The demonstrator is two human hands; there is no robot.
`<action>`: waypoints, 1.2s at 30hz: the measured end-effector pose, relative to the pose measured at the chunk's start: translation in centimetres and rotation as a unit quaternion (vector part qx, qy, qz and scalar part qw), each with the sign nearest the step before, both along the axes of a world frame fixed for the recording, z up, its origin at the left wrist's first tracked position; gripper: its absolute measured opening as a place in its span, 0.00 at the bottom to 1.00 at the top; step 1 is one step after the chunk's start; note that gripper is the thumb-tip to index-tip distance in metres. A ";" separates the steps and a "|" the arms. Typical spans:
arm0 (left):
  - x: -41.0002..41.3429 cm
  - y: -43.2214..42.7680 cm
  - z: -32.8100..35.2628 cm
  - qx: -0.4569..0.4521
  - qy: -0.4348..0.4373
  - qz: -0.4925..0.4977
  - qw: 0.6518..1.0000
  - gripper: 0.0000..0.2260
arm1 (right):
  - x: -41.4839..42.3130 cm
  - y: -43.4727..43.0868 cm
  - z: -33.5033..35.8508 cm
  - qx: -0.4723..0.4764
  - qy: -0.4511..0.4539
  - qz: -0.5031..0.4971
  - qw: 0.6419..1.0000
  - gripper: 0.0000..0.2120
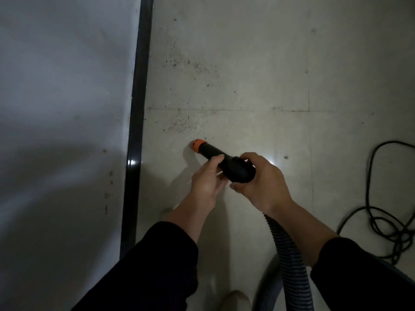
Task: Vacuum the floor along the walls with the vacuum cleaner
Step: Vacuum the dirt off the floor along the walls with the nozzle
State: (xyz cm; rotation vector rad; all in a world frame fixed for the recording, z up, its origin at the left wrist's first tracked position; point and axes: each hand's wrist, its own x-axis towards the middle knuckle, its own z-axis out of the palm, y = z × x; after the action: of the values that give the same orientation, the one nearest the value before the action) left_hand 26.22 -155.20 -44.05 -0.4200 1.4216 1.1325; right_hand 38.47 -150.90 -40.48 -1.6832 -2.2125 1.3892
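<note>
Left grip (205, 184) and right grip (263, 187) are curled round the black nozzle (211, 152), so its orange tip (195, 145) is held low, seemingly aimed at the grit (179, 124) beside the skirting (135, 131).

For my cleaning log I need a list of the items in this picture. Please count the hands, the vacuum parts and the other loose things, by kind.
hands: 2, left hand and right hand
vacuum nozzle: 1
ribbed hose: 1
black cable: 1
shoe: 1
Total: 6
</note>
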 end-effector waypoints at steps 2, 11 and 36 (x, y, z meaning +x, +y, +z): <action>1.1 0.7 -0.6 0.017 0.005 0.013 1.000 0.16 | 1.1 1.2 -0.4 -0.004 0.001 0.000 1.000 0.27; 5.1 3.4 -1.5 0.021 -0.009 0.031 0.999 0.16 | 5.1 5.1 -0.6 -0.025 -0.006 0.012 1.000 0.25; 8.3 2.8 -2.0 0.117 -0.012 0.038 0.992 0.09 | 10.5 5.8 -0.7 -0.034 -0.026 0.074 0.996 0.32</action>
State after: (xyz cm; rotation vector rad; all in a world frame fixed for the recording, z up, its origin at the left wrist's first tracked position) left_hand 34.49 -152.38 -46.04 -0.3222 1.2424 1.3338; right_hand 48.93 -145.12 -41.18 -1.6227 -2.3888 1.4844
